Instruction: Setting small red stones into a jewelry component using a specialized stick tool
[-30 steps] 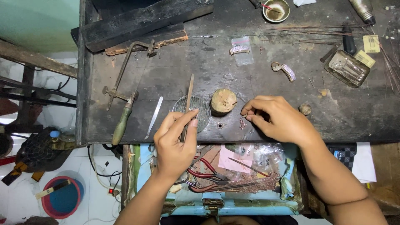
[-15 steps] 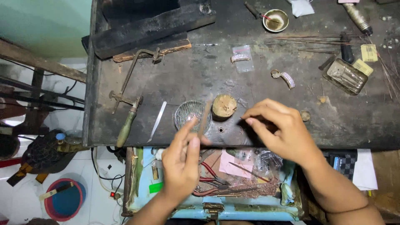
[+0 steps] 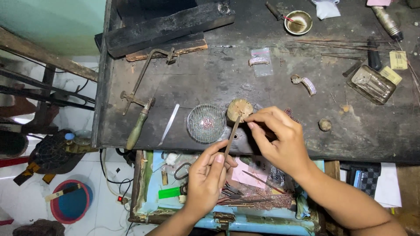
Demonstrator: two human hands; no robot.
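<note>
My left hand (image 3: pixel 209 177) grips a thin brown stick tool (image 3: pixel 232 134) by its lower end; its tip points up at a tan wax-like lump (image 3: pixel 238 109) on the dark workbench (image 3: pixel 218 83). My right hand (image 3: pixel 278 139) hovers just right of the lump, fingertips pinched together at the stick's upper end; whether they hold something small I cannot tell. A small glass dish (image 3: pixel 206 123) with tiny pinkish stones sits left of the lump.
Tweezers (image 3: pixel 169 124) and a jeweller's saw frame (image 3: pixel 139 100) lie at the left. A stone-set ring piece (image 3: pixel 306 83), a plastic bag (image 3: pixel 260 61), a brass bowl (image 3: pixel 298 22) and a tin (image 3: pixel 371 84) lie behind. An open drawer (image 3: pixel 227 188) holds pliers.
Both hands have shifted right and nearer the bench edge. The left hand has dropped lower and the stick's tip now reaches the lump, where the right fingers have closed in.
</note>
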